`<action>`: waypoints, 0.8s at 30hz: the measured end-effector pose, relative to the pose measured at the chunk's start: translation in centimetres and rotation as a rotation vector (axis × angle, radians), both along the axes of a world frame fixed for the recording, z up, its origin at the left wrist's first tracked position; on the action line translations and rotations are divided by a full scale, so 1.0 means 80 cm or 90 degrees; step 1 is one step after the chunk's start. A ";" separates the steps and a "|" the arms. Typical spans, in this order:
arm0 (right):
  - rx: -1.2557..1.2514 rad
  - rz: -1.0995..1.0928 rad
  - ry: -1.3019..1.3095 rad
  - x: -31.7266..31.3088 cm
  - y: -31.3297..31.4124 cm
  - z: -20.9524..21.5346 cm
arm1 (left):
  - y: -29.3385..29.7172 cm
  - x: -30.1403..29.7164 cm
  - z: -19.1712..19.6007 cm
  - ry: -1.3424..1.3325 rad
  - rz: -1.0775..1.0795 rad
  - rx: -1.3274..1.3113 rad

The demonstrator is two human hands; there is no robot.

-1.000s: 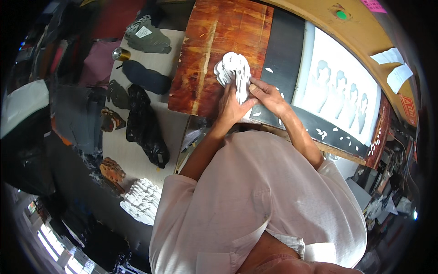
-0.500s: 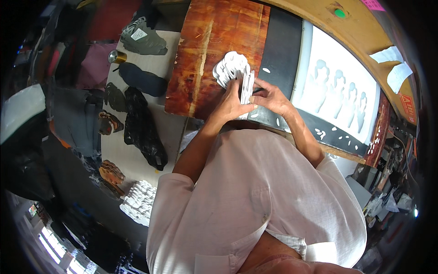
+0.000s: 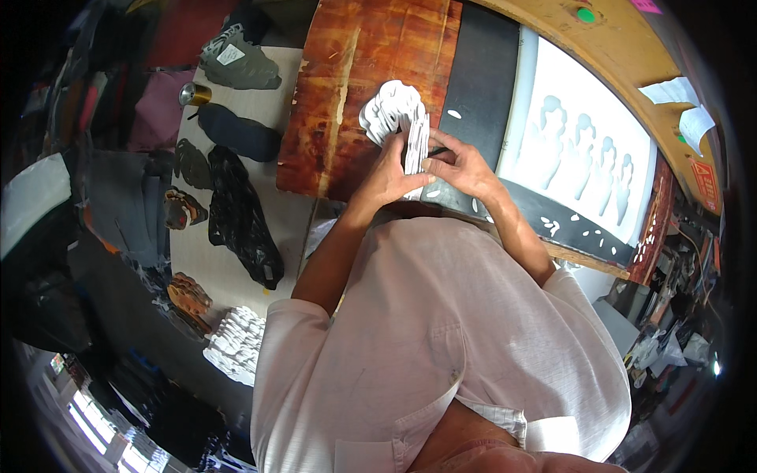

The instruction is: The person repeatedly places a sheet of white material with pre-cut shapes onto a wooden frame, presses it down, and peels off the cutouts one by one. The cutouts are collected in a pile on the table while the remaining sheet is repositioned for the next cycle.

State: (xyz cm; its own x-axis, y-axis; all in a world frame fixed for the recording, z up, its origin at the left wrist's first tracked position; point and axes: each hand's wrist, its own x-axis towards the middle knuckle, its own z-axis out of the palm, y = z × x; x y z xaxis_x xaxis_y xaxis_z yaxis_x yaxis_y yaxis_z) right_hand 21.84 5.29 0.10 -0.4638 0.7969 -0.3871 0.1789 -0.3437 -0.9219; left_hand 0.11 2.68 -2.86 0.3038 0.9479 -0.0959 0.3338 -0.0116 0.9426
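A stack of thin white cut pieces (image 3: 417, 146), shaped like shoe upper parts, stands on edge between my two hands. My left hand (image 3: 388, 178) is closed on its left side, with the thumb across the near end. From the right, my right hand (image 3: 467, 167) pinches the same stack, its thumb against the edges; some of its fingers are hidden behind the pieces. Just beyond my left hand, a fanned pile of similar white pieces (image 3: 389, 109) rests on the reddish-brown wooden board (image 3: 331, 118).
At right, a lit white panel (image 3: 583, 87) carries several grey-white shoe-part shapes. White oval scraps dot the black strip (image 3: 481, 94). A pale table (image 3: 260, 79) at left holds a grey-green shoe (image 3: 240, 63), a can (image 3: 195, 94), a black bag (image 3: 240, 221) and white stacked pieces (image 3: 236, 343).
The whole view has shifted slightly, so things appear a little farther left and higher. Both hands keep their hold on the white stack, with little other movement.
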 end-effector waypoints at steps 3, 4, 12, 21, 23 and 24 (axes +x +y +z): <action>-0.024 -0.017 0.039 0.002 -0.001 0.001 | -0.001 0.002 0.003 0.014 0.011 -0.015; 0.000 -0.013 0.004 0.003 -0.001 0.003 | -0.002 0.004 0.005 0.030 0.021 -0.016; 0.059 -0.021 -0.036 -0.003 -0.010 0.027 | -0.005 0.019 0.008 0.121 0.069 -0.018; 0.084 0.024 -0.115 0.000 -0.010 0.026 | -0.007 0.026 0.013 0.136 0.103 -0.041; 0.098 0.021 -0.088 -0.001 -0.010 0.028 | -0.008 0.027 0.012 0.145 0.111 -0.028; 0.081 0.019 -0.100 -0.002 -0.010 0.030 | -0.008 0.028 0.011 0.149 0.112 -0.015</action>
State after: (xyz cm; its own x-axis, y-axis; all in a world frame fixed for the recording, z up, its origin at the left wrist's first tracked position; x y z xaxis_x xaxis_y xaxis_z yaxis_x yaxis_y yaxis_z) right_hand 21.67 4.48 2.52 -0.4297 0.8307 -0.3540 0.3326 -0.2189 -0.9173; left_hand 2.35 2.03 -2.00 0.1027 0.9806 -0.1669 0.5365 0.0867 0.8394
